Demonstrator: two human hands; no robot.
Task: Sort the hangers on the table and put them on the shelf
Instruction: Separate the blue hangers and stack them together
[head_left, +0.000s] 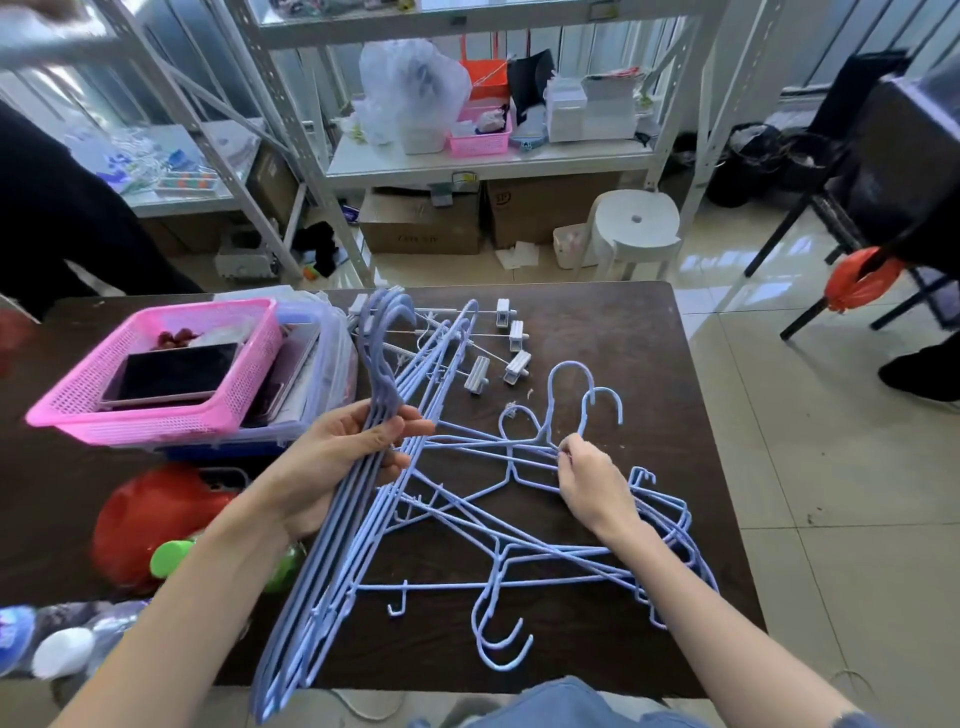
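The left hand (343, 457) is gripping a stack of lilac hangers (332, 545), while the right hand (592, 483) is pinching one of the loose hangers (519, 540) lying on the dark surface (597, 322).

The hangers (467, 525) are looking like thin wire with a matt lilac coating, pretty smooth. The table (613, 332) is showing a dark brown wood-look top, a bit scuffed. The pink basket (156, 421) is looking like perforated glossy plastic, and the floor (831, 467) tiles are shining, really glossy, reflecting the light.
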